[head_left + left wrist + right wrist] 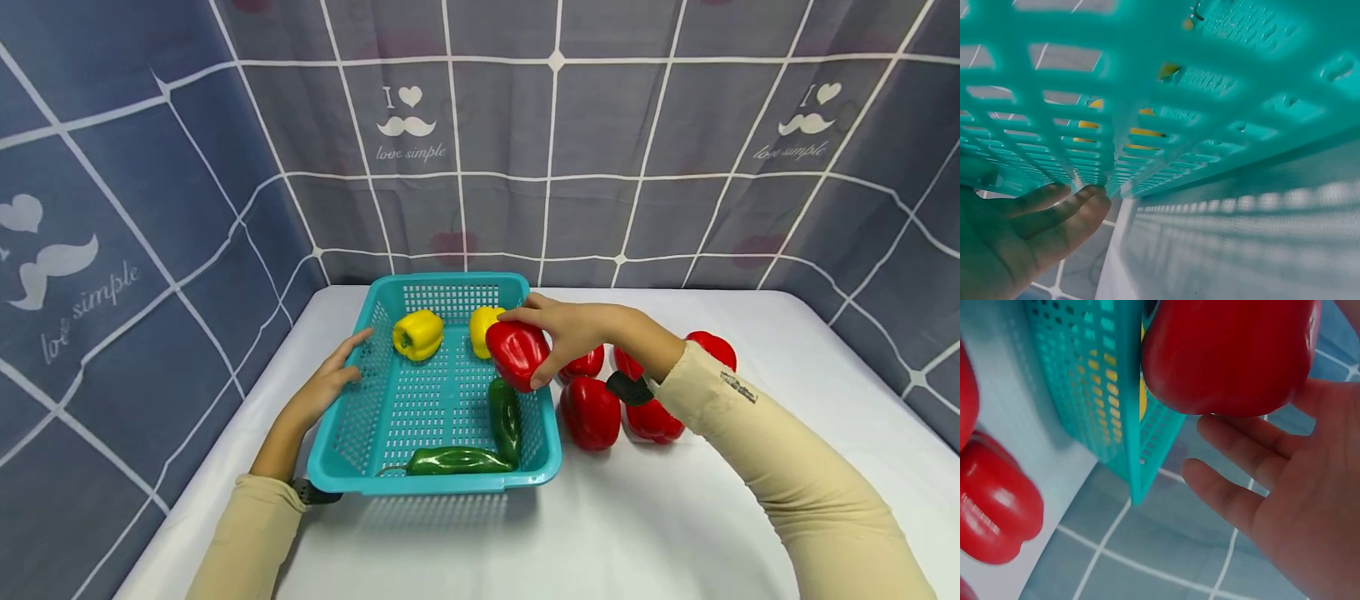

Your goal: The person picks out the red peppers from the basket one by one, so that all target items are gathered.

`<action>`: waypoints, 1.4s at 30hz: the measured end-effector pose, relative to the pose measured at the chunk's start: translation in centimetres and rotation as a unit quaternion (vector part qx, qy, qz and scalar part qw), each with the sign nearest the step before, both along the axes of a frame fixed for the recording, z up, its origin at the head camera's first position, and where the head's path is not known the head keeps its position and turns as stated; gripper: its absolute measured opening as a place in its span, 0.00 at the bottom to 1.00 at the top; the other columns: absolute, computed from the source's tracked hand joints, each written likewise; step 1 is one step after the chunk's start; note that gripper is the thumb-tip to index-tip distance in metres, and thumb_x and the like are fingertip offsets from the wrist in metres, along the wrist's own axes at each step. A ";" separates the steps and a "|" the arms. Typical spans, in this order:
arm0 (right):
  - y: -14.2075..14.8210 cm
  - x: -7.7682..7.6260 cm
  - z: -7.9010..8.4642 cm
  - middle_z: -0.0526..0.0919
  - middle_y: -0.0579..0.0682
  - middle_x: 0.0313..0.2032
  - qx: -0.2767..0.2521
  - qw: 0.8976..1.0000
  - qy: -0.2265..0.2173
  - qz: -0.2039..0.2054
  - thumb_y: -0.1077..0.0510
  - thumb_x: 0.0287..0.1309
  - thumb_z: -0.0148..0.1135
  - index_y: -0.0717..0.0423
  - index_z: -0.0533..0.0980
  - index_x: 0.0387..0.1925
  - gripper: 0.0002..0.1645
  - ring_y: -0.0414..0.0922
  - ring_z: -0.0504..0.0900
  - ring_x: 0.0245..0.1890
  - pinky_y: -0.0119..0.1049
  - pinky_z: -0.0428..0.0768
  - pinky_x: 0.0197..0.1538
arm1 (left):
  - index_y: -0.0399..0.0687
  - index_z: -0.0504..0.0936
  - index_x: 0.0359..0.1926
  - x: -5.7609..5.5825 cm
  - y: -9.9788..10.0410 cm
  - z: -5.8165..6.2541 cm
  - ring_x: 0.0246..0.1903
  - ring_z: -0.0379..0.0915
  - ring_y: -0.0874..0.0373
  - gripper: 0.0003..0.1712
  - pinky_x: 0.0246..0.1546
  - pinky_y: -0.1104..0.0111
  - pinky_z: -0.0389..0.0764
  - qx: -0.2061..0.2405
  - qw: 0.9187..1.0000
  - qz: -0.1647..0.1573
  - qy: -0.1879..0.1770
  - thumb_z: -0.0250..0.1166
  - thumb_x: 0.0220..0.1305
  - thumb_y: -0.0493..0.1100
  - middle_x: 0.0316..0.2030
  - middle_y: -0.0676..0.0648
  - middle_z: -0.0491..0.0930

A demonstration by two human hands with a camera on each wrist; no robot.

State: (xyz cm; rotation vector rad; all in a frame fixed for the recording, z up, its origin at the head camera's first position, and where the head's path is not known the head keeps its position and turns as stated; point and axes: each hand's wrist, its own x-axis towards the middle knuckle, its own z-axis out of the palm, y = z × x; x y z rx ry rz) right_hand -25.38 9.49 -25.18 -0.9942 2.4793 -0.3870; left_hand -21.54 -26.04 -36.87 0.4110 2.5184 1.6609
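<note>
My right hand [566, 329] grips a red bell pepper [517, 354] over the right rim of a teal plastic basket [435, 483]. In the right wrist view the same red bell pepper [1229, 356] overlaps the basket's rim. My left hand [322, 387] rests against the basket's left side, fingers extended along the wall; the left wrist view shows those fingers [1066, 225] beside the slotted wall. Inside the basket lie two yellow bell peppers [417, 335], one partly hidden behind the held pepper. Two long green peppers [459, 461] lie at its near right corner.
Several red bell peppers [591, 412] lie on the white table [637, 533] to the right of the basket, some partly covered by my right arm. A grey checked cloth [502, 125] hangs behind and along both sides.
</note>
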 end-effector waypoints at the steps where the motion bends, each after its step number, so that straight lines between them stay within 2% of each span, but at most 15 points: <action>1: 0.3 0.0 0.1 0.60 0.51 0.58 -0.009 1.000 -0.002 -0.002 0.52 0.30 0.76 0.42 0.55 0.66 0.59 0.51 0.61 0.59 0.41 0.79 0.43 | 0.45 0.44 0.71 0.1 -0.1 0.0 0.67 0.32 0.39 0.43 0.58 0.43 0.47 0.001 1.000 0.001 0.000 0.44 0.51 0.32 0.71 0.38 0.35; 8: 2.6 0.4 0.4 0.61 0.51 0.56 -0.051 0.998 -0.008 -0.018 0.49 0.31 0.75 0.42 0.55 0.66 0.57 0.51 0.63 0.58 0.40 0.79 0.43 | 0.43 0.43 0.71 0.5 -0.8 -0.3 0.67 0.34 0.37 0.42 0.55 0.44 0.51 -0.005 1.000 0.007 0.001 0.44 0.53 0.32 0.70 0.37 0.35; 12: 3.8 0.9 0.1 0.62 0.50 0.55 -0.067 0.997 -0.004 -0.022 0.47 0.32 0.74 0.43 0.55 0.66 0.57 0.51 0.63 0.57 0.39 0.79 0.43 | 0.44 0.43 0.71 0.7 -1.0 -0.3 0.62 0.45 0.36 0.42 0.50 0.50 0.62 -0.006 1.000 0.006 -0.008 0.43 0.52 0.32 0.70 0.35 0.36; 15: 4.6 1.4 0.0 0.62 0.50 0.55 -0.071 0.997 0.002 -0.031 0.48 0.30 0.75 0.43 0.56 0.65 0.58 0.50 0.64 0.57 0.40 0.79 0.43 | 0.44 0.42 0.71 0.7 -1.0 -0.2 0.59 0.49 0.37 0.43 0.47 0.53 0.66 -0.003 1.000 0.003 -0.012 0.43 0.52 0.32 0.69 0.34 0.37; 22: 7.2 2.2 -0.8 0.63 0.50 0.54 -0.077 0.995 0.027 -0.054 0.45 0.34 0.73 0.43 0.57 0.66 0.55 0.51 0.65 0.56 0.41 0.79 0.44 | 0.42 0.42 0.71 0.6 -0.5 0.0 0.61 0.45 0.37 0.43 0.51 0.50 0.59 -0.010 1.000 0.002 -0.004 0.43 0.51 0.32 0.69 0.34 0.37; 29: 11.1 3.2 -1.8 0.63 0.48 0.53 -0.095 0.988 0.055 -0.109 0.44 0.32 0.74 0.41 0.57 0.65 0.55 0.51 0.67 0.54 0.43 0.78 0.43 | 0.43 0.42 0.71 0.5 -0.3 0.2 0.62 0.44 0.37 0.43 0.50 0.50 0.60 -0.020 1.000 0.004 -0.002 0.44 0.51 0.32 0.70 0.34 0.36; 36: 14.1 4.1 -2.8 0.64 0.49 0.51 -0.101 0.982 0.076 -0.140 0.45 0.33 0.73 0.45 0.58 0.65 0.54 0.50 0.69 0.51 0.41 0.78 0.42 | 0.42 0.42 0.71 0.7 -0.3 0.2 0.61 0.47 0.37 0.43 0.47 0.57 0.64 -0.025 1.000 0.001 0.002 0.44 0.51 0.31 0.69 0.33 0.37; 42: 16.4 4.8 -3.3 0.64 0.52 0.50 -0.133 0.977 0.062 -0.157 0.49 0.34 0.74 0.46 0.58 0.64 0.53 0.54 0.69 0.51 0.41 0.79 0.39 | 0.43 0.41 0.71 0.7 0.1 0.2 0.59 0.50 0.36 0.43 0.42 0.63 0.68 -0.020 1.000 -0.005 0.000 0.44 0.52 0.31 0.69 0.33 0.37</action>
